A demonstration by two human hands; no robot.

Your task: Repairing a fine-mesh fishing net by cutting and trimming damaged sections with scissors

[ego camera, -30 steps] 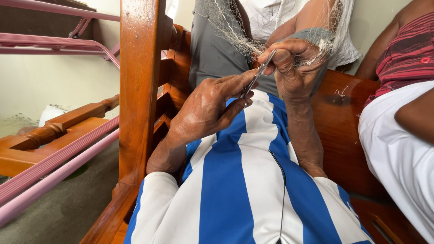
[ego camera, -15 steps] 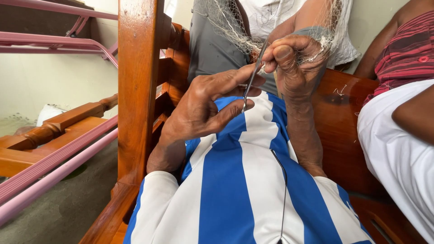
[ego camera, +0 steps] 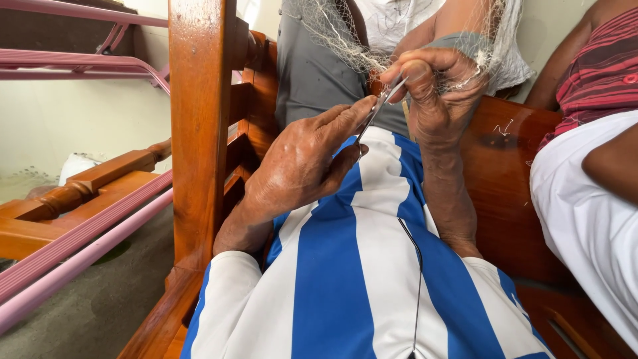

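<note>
White net (ego camera: 345,40) pinched in right grip (ego camera: 438,100) | left grip (ego camera: 302,159) holding thin needle (ego camera: 377,110)

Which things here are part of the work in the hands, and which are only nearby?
In use:
left hand holding a thin netting needle
right hand gripping the fine pale net

Only nearby:
wooden post
pink rails
another person's striped sleeve
thin black cord

Net (ego camera: 345,30): fine pale mesh, bunched, draped over right hand (ego camera: 438,93).
Needle (ego camera: 375,110): slim, tilted, between both hands' fingertips.
</note>
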